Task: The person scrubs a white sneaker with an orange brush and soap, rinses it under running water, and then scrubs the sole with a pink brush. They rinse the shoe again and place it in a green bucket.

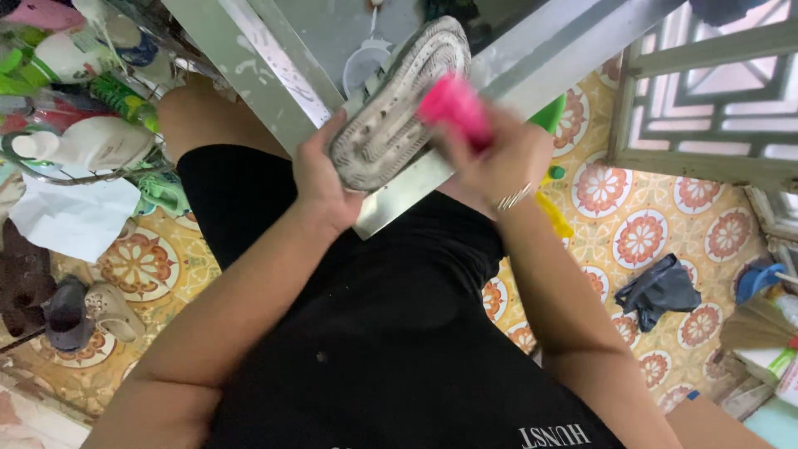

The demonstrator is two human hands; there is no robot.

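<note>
The grey, dirt-stained shoe sits at the upper middle of the frame, turned sole-up so its ridged rubber tread faces you, just above the edge of the metal sink. Your left hand wraps around its lower end, fingers curled under and thumb pressed against the side, which keeps the sole tilted toward you and steady. Your right hand is closed around a bright pink brush, blurred by motion, its head touching the right side of the tread; a thin bracelet circles that wrist. Holding the shoe over the basin lets whatever comes off drop into the sink rather than onto your black shorts. At the upper left of the frame a wire rack holds white and green bottles. On the patterned floor tiles, a dark crumpled cloth lies at the right, and another pair of shoes rests at the lower left.
</note>
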